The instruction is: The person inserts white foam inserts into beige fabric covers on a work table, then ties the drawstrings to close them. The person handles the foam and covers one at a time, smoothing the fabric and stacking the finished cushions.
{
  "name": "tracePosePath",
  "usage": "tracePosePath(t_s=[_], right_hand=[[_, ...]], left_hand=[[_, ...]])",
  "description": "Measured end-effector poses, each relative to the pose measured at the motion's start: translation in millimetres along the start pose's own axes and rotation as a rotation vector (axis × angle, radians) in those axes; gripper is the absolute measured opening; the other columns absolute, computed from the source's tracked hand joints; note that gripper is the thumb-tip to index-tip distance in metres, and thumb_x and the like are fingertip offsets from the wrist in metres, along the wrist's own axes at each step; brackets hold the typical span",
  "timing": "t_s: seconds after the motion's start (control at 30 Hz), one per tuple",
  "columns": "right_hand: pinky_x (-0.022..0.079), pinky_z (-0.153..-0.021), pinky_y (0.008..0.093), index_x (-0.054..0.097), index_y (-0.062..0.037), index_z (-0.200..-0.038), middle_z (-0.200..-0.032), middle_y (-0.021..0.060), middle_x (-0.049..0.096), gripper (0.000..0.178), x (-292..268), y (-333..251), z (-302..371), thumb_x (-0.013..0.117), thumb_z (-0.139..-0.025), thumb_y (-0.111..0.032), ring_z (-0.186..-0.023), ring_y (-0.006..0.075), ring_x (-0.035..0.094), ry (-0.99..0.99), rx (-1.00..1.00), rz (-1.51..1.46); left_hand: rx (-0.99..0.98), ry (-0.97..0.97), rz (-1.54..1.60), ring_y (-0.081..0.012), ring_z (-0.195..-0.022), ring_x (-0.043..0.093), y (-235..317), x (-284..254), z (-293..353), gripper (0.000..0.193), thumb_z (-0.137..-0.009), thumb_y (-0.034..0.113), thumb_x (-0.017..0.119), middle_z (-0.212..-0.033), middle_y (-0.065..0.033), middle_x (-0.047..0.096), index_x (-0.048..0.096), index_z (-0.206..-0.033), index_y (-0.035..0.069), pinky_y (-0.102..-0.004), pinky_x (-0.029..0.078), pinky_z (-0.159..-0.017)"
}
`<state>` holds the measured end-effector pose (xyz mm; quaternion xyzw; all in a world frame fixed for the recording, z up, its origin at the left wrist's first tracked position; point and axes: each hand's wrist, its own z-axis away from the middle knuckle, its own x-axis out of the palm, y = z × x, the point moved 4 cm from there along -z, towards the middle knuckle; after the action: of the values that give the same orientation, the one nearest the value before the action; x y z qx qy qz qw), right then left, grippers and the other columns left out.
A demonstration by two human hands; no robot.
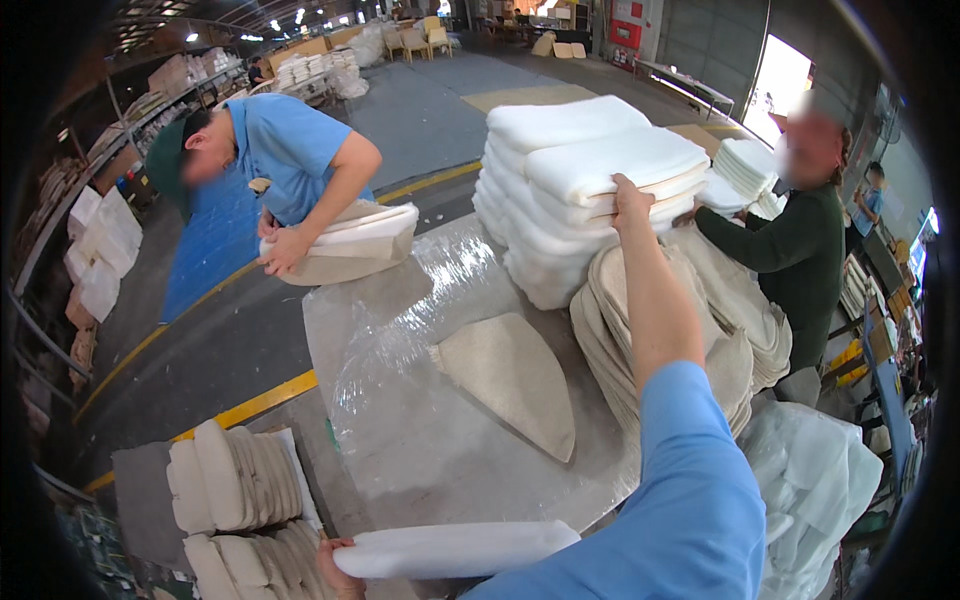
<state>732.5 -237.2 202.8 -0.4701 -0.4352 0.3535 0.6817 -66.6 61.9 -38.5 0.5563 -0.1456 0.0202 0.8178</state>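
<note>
My right arm reaches over the table to a tall stack of white padding sheets [590, 165]. There my right hand [632, 203] grips the near edge of an upper padding sheet, thumb on top. Low in front of me, my left hand [342, 568] is closed on the left end of a white foam pad [455, 548]. Between the two hands, a beige fabric piece [510, 380] with a curved side lies flat on the plastic-covered table [400, 450]. A pile of beige fabric covers [610, 330] rests beside the stack, partly behind my right arm.
Across the table at left, a co-worker in blue [290, 150] holds a beige cover around white padding. A second person in dark green [790, 250] reaches toward the pile at right. Filled beige cushions [230, 480] stand at lower left; plastic-wrapped bundles [810, 480] sit at lower right.
</note>
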Motion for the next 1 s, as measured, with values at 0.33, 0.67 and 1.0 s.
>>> tracePosePath(t_s=[0.33,0.67,1.0], right_hand=[[0.051,-0.090,0.0438,0.039,-0.0107,-0.161,-0.138,0.0154,0.062,0.093,-109,-54,64,0.070,-0.094,-0.067,-0.112,0.0274,0.063,0.053,-0.295,0.355],[0.048,-0.076,0.0282,0.066,-0.0088,-0.139,-0.106,-0.0008,0.073,0.046,-362,118,308,0.055,-0.112,-0.044,-0.090,0.0100,0.066,-0.466,0.202,0.457],[0.050,-0.084,0.0343,0.065,-0.0095,-0.135,-0.109,-0.0005,0.071,0.049,-436,188,426,0.054,-0.110,-0.050,-0.098,0.0147,0.067,-0.308,0.410,0.406]], left_hand=[[0.026,-0.144,-0.016,-0.0265,-0.073,0.065,-18,5,-17,0.038,-0.104,0.034,0.052,-0.073,-0.0130,0.065,0.059,-0.080,0.006,-0.0433,0.054,-0.074],[0.037,-0.117,-0.084,-0.0256,-0.080,0.064,9,8,-9,0.035,-0.104,0.031,0.053,-0.083,-0.0112,0.064,0.062,-0.085,0.003,-0.0420,0.052,-0.077],[0.078,-0.207,-0.202,-0.0222,-0.084,0.062,36,6,0,0.030,-0.103,0.029,0.057,-0.088,-0.0084,0.064,0.062,-0.087,0.004,-0.0410,0.050,-0.079]])
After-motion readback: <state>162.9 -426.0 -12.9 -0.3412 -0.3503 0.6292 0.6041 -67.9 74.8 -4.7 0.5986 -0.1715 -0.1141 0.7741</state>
